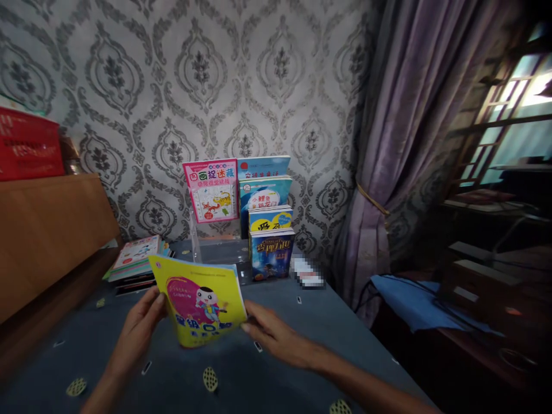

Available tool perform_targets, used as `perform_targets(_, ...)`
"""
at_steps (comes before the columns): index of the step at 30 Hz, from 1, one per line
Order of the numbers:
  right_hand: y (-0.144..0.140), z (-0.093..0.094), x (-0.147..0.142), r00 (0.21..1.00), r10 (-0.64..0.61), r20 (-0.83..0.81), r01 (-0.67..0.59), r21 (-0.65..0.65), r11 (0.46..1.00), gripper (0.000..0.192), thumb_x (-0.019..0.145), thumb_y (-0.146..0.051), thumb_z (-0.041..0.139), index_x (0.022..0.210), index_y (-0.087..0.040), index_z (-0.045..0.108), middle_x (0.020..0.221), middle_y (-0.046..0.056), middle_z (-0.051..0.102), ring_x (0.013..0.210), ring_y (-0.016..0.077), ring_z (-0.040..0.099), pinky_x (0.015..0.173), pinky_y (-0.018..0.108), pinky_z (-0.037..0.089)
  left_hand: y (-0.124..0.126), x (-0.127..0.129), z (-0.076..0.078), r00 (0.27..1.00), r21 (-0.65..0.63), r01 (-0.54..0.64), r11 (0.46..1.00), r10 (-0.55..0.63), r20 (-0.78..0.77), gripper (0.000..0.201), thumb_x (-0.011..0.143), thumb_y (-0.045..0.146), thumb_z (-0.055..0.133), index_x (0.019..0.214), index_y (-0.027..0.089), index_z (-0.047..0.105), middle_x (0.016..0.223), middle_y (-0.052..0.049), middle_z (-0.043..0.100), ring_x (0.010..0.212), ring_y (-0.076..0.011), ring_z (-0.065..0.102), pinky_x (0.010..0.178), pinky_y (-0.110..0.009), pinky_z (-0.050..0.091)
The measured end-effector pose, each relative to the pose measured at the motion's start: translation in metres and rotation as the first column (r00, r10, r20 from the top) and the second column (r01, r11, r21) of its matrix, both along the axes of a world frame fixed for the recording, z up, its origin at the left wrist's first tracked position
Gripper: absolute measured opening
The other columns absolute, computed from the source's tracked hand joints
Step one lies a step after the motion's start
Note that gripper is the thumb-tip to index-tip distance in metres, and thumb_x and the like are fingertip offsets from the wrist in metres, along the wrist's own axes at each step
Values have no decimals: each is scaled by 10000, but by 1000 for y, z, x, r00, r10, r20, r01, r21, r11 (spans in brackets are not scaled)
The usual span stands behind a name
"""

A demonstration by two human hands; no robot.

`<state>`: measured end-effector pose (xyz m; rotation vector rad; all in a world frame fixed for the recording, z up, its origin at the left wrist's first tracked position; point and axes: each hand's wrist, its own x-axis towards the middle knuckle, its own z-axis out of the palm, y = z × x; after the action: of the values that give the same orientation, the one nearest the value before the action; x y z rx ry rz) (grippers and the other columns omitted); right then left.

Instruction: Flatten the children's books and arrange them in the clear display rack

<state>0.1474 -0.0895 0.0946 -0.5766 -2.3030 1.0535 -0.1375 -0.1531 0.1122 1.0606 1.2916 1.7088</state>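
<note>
My hands, left (140, 322) and right (269, 333), grip opposite edges of a yellow book (200, 302), seemingly thin, light and floppy.

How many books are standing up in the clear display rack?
5: a pink book on the left, and four stepped on the right, light blue, teal, yellow-blue, dark blue. More may be hidden.

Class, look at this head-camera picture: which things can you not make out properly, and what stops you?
- Head view: the pixelated patch on the table is blurred out.
- Tiered books overlap, hiding lower covers.
- Yellow book, held by left hand and right hand, hides part of the stack.
- Dark right corner: furniture unclear.
</note>
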Motion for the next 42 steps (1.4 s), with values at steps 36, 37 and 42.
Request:
perform_targets(36, 170, 201, -69, 956, -158, -245, 283, 645, 710, 42, 873, -226, 504, 890, -240, 469, 919, 44, 582, 895, 234, 546, 837, 416, 476, 190, -55, 134, 991, 607, 34, 794, -103, 79, 172, 806, 341, 760, 887, 247, 640, 888, -1, 703, 821, -145, 694, 745, -281, 611)
perform_targets(37, 172, 201, -70, 957, -159, -244, 282, 635, 719, 37, 878, -228, 501, 896, -240, 470, 913, 41, 581, 891, 232, 546, 823, 408, 477, 191, -55, 134, 991, 610, 36, 792, -108, 82, 179, 803, 341, 763, 897, 247, 643, 894, -1, 708, 818, -143, 693, 749, -279, 610)
perform_targets(42, 180, 204, -75, 952, -166, -257, 294, 618, 729, 42, 893, -256, 504, 923, -240, 478, 894, 35, 587, 874, 227, 538, 777, 379, 468, 194, -61, 134, 994, 618, 50, 785, -98, 43, 168, 821, 338, 747, 912, 244, 642, 946, -19, 732, 843, -149, 698, 823, -299, 597)
